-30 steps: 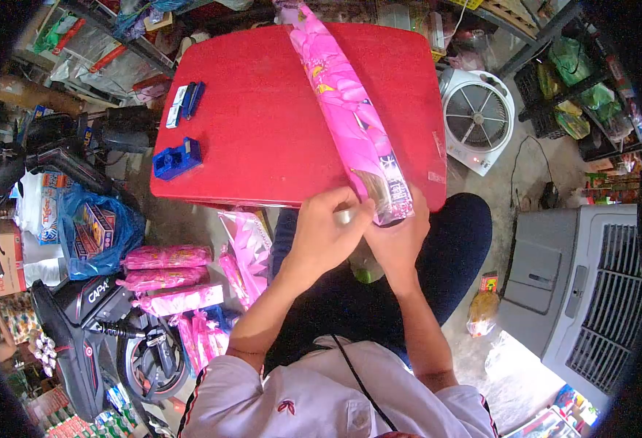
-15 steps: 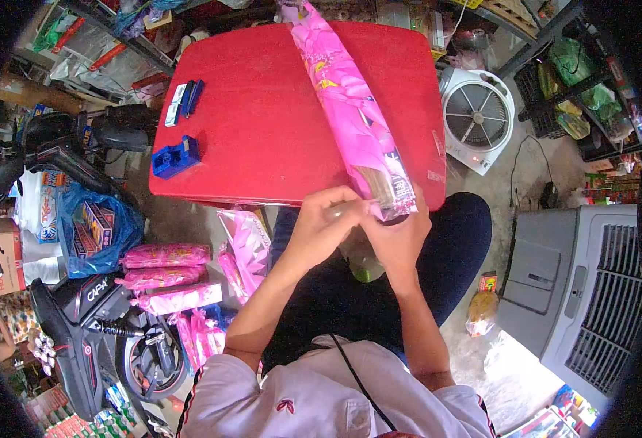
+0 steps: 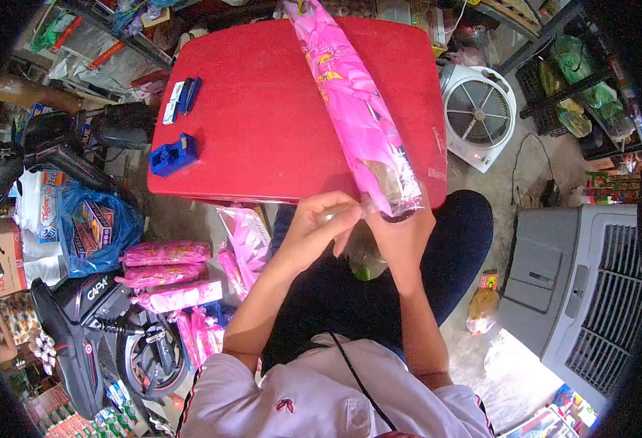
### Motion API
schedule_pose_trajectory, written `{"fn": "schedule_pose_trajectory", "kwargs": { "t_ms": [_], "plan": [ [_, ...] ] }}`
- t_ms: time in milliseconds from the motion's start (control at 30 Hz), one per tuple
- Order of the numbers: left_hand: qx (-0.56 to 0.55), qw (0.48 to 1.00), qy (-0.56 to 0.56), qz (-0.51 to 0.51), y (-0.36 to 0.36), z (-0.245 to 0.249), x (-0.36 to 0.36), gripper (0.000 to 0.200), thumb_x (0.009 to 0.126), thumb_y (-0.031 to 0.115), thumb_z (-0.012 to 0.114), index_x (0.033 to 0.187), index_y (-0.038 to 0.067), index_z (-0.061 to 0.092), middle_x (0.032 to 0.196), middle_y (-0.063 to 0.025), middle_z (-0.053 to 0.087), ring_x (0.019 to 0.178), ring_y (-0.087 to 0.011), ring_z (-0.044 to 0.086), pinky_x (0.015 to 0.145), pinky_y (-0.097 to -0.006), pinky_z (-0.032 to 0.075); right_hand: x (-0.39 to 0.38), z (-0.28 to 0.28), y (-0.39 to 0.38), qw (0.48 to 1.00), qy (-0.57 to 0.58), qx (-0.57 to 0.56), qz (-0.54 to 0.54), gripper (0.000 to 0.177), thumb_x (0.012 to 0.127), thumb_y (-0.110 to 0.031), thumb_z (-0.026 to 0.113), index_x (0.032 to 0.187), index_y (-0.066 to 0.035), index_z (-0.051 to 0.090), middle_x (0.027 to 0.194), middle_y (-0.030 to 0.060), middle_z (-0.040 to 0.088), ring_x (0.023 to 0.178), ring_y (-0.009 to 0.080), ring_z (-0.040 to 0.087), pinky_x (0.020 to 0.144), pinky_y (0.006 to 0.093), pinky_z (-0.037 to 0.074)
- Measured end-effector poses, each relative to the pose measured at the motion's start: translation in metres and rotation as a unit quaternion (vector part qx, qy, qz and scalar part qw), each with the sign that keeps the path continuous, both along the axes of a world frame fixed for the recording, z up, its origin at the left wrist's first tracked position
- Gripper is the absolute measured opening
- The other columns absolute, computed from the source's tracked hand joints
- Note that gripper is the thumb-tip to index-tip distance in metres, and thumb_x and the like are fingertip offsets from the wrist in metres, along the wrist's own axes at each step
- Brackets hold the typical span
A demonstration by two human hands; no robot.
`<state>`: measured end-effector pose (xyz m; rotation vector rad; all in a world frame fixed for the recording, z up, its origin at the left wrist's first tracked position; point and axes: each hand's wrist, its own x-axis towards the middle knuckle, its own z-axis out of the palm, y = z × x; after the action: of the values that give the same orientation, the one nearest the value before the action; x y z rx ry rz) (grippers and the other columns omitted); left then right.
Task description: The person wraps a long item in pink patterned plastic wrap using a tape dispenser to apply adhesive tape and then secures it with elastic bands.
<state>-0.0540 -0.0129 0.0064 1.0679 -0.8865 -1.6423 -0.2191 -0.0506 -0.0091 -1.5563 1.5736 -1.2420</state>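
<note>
A long pink floral plastic package (image 3: 357,109) lies lengthwise over the red table (image 3: 248,109), its near end sticking out past the front edge. That near end is partly clear and rests in my right hand (image 3: 403,232), whose fingers wrap round it from below. At the left corner of the same end, my left hand (image 3: 327,226) is closed, thumb and fingers pinching the clear plastic edge. On the table's left side are a blue tape dispenser (image 3: 174,155) and a dark blue stapler (image 3: 189,95) beside a small white box (image 3: 173,103).
Several pink packages (image 3: 166,255) are stacked on the left, near a blue plastic bag (image 3: 120,237) and a black motorbike (image 3: 80,343). A white fan (image 3: 479,115) stands right of the table. A grey air cooler (image 3: 576,292) is at the far right.
The near end of the pink package has shifted slightly right along with my right hand. The fingers of my left hand have moved a little at the plastic edge.
</note>
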Motion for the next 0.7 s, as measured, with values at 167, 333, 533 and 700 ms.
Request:
{"fn": "schedule_pose_trajectory", "kwargs": {
  "t_ms": [167, 333, 533, 700],
  "plan": [
    [-0.015, 0.999, -0.028, -0.005, -0.001, -0.011, 0.001, 0.023, 0.101, 0.024, 0.068, 0.094, 0.002, 0.069, 0.074, -0.0016, 0.062, 0.061, -0.0092, 0.059, 0.056, -0.0231, 0.045, -0.002, 0.005, 0.004, 0.998, -0.053, 0.032, 0.025, 0.054, 0.074, -0.021, 0.091, 0.114, 0.001, 0.064, 0.097, 0.0157, 0.074, 0.086, 0.0259, 0.074, 0.08, 0.0386, 0.057],
    [-0.045, 0.998, -0.036, 0.011, -0.005, -0.016, -0.007, 0.022, 0.1, 0.02, 0.07, 0.093, -0.001, 0.069, 0.087, -0.0046, 0.064, 0.07, -0.0104, 0.063, 0.061, -0.0244, 0.05, -0.004, 0.013, 0.007, 0.989, -0.119, 0.089, 0.03, 0.065, 0.077, -0.017, 0.091, 0.127, 0.006, 0.055, 0.108, 0.0142, 0.071, 0.095, 0.0172, 0.068, 0.086, 0.0326, 0.056],
    [-0.045, 0.999, -0.019, 0.003, -0.01, -0.008, -0.01, 0.023, 0.1, 0.019, 0.07, 0.093, -0.003, 0.068, 0.096, -0.0078, 0.063, 0.085, -0.0149, 0.068, 0.068, -0.0274, 0.056, -0.005, 0.016, 0.007, 0.987, -0.132, 0.087, 0.013, 0.071, 0.079, -0.021, 0.088, 0.134, 0.005, 0.052, 0.118, 0.0128, 0.067, 0.103, 0.0168, 0.064, 0.092, 0.0317, 0.052],
    [-0.043, 0.998, -0.041, -0.005, -0.013, -0.004, -0.008, 0.022, 0.1, 0.02, 0.069, 0.094, -0.002, 0.069, 0.097, -0.0073, 0.064, 0.091, -0.0155, 0.07, 0.069, -0.0276, 0.056, -0.008, 0.014, 0.003, 0.992, -0.099, 0.079, 0.007, 0.078, 0.077, -0.023, 0.09, 0.137, 0.006, 0.05, 0.121, 0.014, 0.066, 0.108, 0.018, 0.063, 0.096, 0.0325, 0.051]
  ]
}}
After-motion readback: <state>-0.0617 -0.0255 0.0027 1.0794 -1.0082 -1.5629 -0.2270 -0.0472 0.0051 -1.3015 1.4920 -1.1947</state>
